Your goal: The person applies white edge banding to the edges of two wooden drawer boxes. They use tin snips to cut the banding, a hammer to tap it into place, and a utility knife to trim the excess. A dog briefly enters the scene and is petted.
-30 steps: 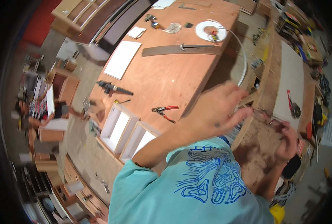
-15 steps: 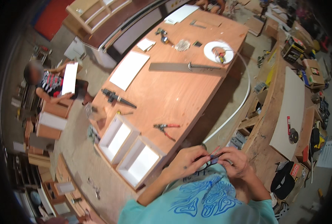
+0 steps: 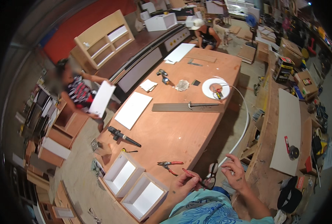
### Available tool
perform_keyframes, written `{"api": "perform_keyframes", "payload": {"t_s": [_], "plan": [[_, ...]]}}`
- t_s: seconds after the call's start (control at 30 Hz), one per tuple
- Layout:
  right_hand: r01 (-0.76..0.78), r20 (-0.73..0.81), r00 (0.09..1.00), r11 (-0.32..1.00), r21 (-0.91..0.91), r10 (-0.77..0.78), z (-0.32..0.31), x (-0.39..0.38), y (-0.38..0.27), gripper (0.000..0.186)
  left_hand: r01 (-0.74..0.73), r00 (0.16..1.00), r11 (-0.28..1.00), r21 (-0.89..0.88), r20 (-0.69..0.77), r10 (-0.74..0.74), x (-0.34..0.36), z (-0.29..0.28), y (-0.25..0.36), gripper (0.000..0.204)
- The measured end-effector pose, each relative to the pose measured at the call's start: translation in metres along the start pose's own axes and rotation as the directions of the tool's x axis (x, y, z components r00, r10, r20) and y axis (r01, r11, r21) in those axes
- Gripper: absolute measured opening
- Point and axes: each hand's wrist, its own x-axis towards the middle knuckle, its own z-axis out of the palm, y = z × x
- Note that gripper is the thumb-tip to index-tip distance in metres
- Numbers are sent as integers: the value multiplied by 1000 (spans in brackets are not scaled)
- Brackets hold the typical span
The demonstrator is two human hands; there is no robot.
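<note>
My left hand (image 3: 184, 183) is closed on a pair of dark-framed eyeglasses (image 3: 211, 174), held just in front of my chest. A thin red piece (image 3: 188, 172) sticks up from the same hand; its kind I cannot make out. Close by on the right, my right hand (image 3: 234, 174) is raised with its fingers apart and nothing in it. Red-handled pliers (image 3: 169, 165) lie on the wooden table (image 3: 166, 140) beyond my left hand. A white strip (image 3: 243, 128) curves from a white roll (image 3: 207, 93) on the table down behind my hands.
Two white-lined drawer boxes (image 3: 143, 199) sit at the table's near left corner. A black tool (image 3: 123, 136), white panel (image 3: 133, 111) and grey-brown board (image 3: 173, 107) lie farther along. One person holds a white board (image 3: 102, 99) at left. A cluttered bench (image 3: 261, 164) runs along the right.
My view has tilted up. My right hand has parted from my left, its fingers now spread, and the eyeglasses show clearly in my left hand. The person at left stands closer to the table.
</note>
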Motion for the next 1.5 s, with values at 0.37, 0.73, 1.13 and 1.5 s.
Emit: {"api": "perform_keyframes", "payload": {"t_s": [0.37, 0.73, 1.13, 1.5], "plan": [[102, 123, 988, 992, -72, -92, 33, -24, -24, 35, -506, 850, 684, 526, 167, 500, 7, 25, -33, 18], [-279, 94, 959, 945, 171, 267, 1, -15, -19, 20, -496, 835, 180, 849, 410, 368, 8, -20, -32, 35], [-380, 331, 904, 862, 335, 270, -31, -25, -18, 26, -533, 815, 160, 831, 453, 361, 10, -4, -18, 21], [66, -121, 992, 961, 269, -35, -65, -38, -50, 19, -413, 899, 686, 599, 145, 414, 16, 31, 20, 17]]}}
